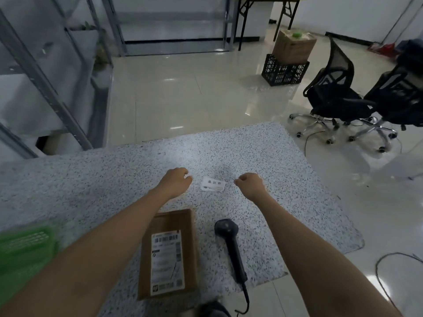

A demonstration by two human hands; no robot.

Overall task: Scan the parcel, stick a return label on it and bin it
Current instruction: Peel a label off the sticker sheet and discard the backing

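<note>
A flat brown cardboard parcel (169, 255) with a white shipping label lies on the speckled mat (91, 179), partly under my left forearm. To its right a black handheld scanner (229, 243) rests on the mat, its cable trailing toward me. A small stack of white return labels (213, 184) lies farther out. My left hand (175, 180) hovers just left of the labels, fingers curled and holding nothing. My right hand (249, 184) hovers just right of them, also curled with nothing in it. A green plastic bin (25, 250) sits blurred at the near left.
Grey metal shelving (57, 83) stands at the left. A black crate (283, 70) with a cardboard box on it sits on the tiled floor beyond the mat. Two black office chairs (338, 94) stand at the right. A loose cable (384, 275) lies on the floor near right.
</note>
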